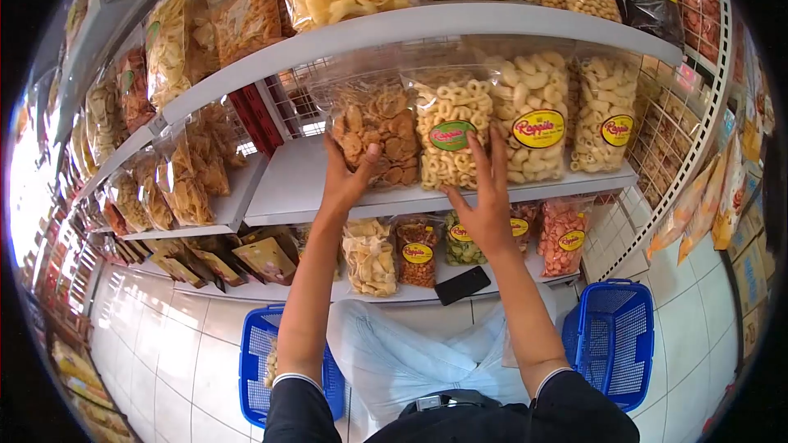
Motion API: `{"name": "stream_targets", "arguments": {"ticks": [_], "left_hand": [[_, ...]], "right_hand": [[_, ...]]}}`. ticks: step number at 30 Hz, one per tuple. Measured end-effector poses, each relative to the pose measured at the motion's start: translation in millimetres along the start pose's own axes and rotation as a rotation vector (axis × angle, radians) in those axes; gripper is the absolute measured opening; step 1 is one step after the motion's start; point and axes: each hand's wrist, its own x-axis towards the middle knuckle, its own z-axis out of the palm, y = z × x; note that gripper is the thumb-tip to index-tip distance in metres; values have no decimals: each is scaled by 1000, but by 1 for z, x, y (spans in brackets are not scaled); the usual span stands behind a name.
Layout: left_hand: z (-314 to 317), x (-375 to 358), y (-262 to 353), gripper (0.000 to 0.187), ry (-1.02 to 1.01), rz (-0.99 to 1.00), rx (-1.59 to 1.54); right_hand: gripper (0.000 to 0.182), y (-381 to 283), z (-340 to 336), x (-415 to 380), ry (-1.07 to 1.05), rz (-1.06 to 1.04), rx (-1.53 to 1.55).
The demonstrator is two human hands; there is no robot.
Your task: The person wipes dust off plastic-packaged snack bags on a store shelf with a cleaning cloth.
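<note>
My left hand (347, 179) is on the left side of a clear bag of brown crackers (379, 131) on the middle shelf, thumb across its front and the other fingers around its edge. Right beside that bag stands a bag of ring-shaped snacks (450, 111) with a green label. My right hand (486, 197) rests against its lower right front, fingers stretched out and apart, thumb near the bottom. Further right are a bag of pale curved snacks (529, 102) with a yellow label and a similar bag (605, 115).
A white upper shelf edge (410, 26) overhangs the bags. Below, the bottom shelf holds several snack bags and a black phone (462, 285) at its front. Blue baskets stand on the floor, one at left (253, 377) with something inside, one at right (611, 344). Wire mesh (657, 148) closes the right side.
</note>
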Motion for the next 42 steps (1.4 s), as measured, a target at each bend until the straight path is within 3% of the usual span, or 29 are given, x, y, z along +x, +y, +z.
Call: {"name": "stream_targets", "arguments": {"ticks": [5, 7, 10, 12, 15, 18, 19, 20, 23, 26, 32, 34, 35, 37, 39, 42], "left_hand": [[4, -10, 17, 111, 1, -104, 28], [2, -9, 7, 112, 49, -20, 85], [-2, -21, -5, 95, 376, 297, 493], [16, -61, 32, 85, 444, 297, 342], [52, -142, 27, 62, 465, 273, 221], [108, -244, 8, 47, 255, -15, 254], [123, -277, -26, 51, 24, -98, 217], [144, -312, -37, 51, -82, -199, 120], [180, -362, -22, 60, -428, -490, 27], [189, -382, -34, 60, -727, -337, 43], [182, -395, -24, 59, -645, -241, 47], [172, -391, -5, 60, -643, -241, 68], [170, -386, 0, 59, -593, -147, 97], [167, -366, 9, 59, -484, 40, 150], [172, -325, 24, 58, -352, 207, 249], [189, -243, 77, 66, -160, 390, 310]], "right_hand": [[95, 2, -5, -1, -20, 2, 77], [93, 0, -14, -9, -9, -58, 89], [82, -1, -41, -37, -2, -88, 104], [75, 2, -73, -72, -88, -16, 95], [65, 28, -113, -142, -283, 267, 56], [68, 52, -150, -226, -458, 409, -126], [70, 52, -160, -252, -529, 448, -126], [71, 52, -170, -276, -599, 487, -125], [76, 30, -192, -295, -707, 502, -156], [80, 14, -197, -304, -725, 480, -193], [75, 1, -190, -280, -803, 465, -340], [73, 39, -186, -285, -656, 377, -242], [72, 54, -186, -283, -579, 337, -193], [70, 42, -199, -200, -124, 233, -248], [68, 52, -219, -125, 163, 202, -251], [99, 92, -240, -39, 300, 93, -445]]}}
